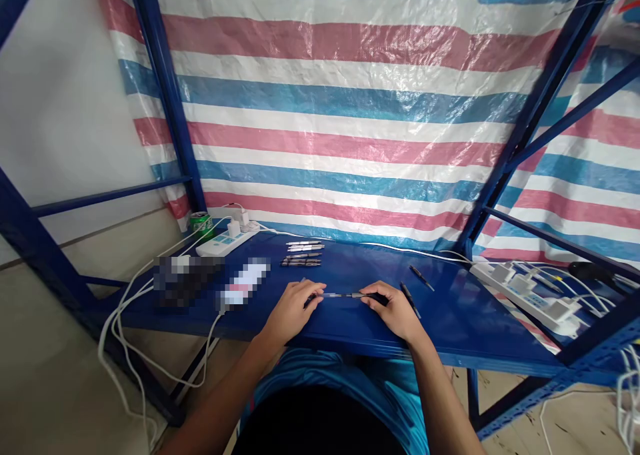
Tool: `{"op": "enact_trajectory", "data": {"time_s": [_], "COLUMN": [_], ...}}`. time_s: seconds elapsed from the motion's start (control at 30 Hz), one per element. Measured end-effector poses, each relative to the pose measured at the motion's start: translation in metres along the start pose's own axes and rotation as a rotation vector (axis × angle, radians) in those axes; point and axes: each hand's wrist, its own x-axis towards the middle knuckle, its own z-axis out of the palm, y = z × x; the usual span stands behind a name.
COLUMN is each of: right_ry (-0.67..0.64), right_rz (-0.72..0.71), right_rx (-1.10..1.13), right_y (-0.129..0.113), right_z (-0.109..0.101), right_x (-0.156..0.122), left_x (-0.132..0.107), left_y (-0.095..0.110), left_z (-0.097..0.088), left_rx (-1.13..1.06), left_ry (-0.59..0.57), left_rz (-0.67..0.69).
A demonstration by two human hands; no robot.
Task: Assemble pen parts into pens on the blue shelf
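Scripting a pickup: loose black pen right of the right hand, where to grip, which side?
Pinch the middle of the barrel of the black pen, coming from above on its right side. It lies flat and slanted on the blue shelf, and the right hand sits close on its left side.

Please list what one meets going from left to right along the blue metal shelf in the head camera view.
pixelated dark object → pixelated pink-and-white object → left hand → slim black-and-silver pen → right hand → slim black pen → white power strip
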Motion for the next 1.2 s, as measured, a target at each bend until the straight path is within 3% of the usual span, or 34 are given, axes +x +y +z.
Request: {"op": "enact_trajectory", "data": {"time_s": [0.23,0.4,0.7,1.03,1.2], "right_ry": [0.078,0.158,0.161,0.072,0.087], "right_rz": [0.066,0.15,0.214,0.204,0.299], "right_rx": [0.234,0.403,0.462,0.542,0.478], "right_y": [-0.017,-0.03,-0.035,-0.042,-0.043], "right_z": [0.025,0.052,0.065,0.06,0.06], "right_x": [0.006,0.015,0.014,0.012,0.013], "left_x": [0.002,0.004,0.004,0.005,0.006], "left_y": [0.005,-0.002,-0.009,-0.009,-0.01], "left_z": [-0.011,-0.014,-0.013,-0.01,-0.005], "left_rx": [-0.376,-0.567,-0.588,-0.556,-0.494], "left_ry": [-0.054,0.062,0.181,0.145,0.085], "left_rz": [-0.083,-0.166,-0.21,-0.197,-0.132]}}
